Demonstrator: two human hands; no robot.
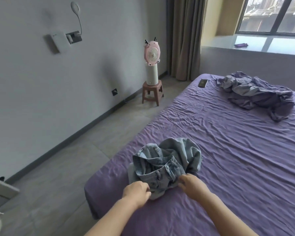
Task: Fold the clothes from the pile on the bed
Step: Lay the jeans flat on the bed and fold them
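Jeans [167,166] bunched near bed [228,142] corner; left hand [136,191] and right hand [192,185] each pinching the waistband's near edge. Purple pile [255,94] well apart, far side.

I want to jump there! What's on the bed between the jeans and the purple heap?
Only bare, wrinkled sheet, as the head view shows. The jeans sit near both hands; the heap lies far off, with a phone beside it.
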